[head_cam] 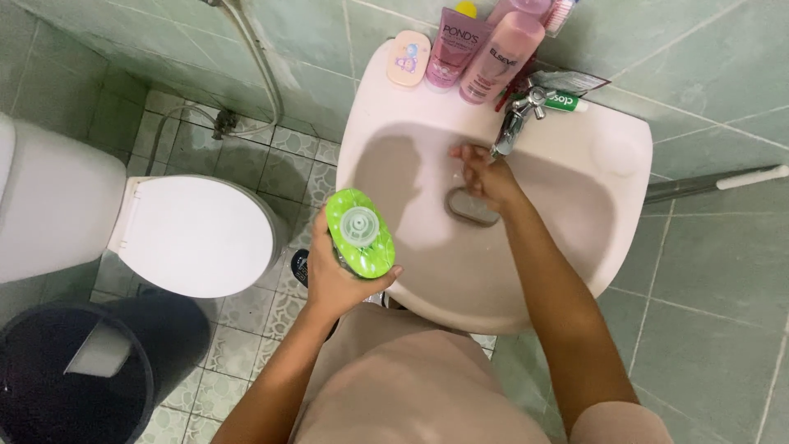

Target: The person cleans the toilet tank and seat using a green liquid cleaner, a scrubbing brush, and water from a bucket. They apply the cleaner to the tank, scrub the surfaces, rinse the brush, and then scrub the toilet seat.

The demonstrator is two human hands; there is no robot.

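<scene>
While the left hand (pixel 341 275) keeps a closed grip around a green bottle (pixel 359 233) with a pale dotted cap, held at the front left rim of the white sink (pixel 608 214), the right hand (pixel 485 174) sits loosely curled under the chrome tap (pixel 516 122), holding nothing, just above the drain (pixel 471 207). Pink tubes (pixel 472 49) stand on the sink's back ledge; a toilet (pixel 193 234) and a dark bin (pixel 90 370) stand to the left.

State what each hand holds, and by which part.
The left hand grips a green pump bottle around its body. The right hand holds nothing, under the tap.
</scene>
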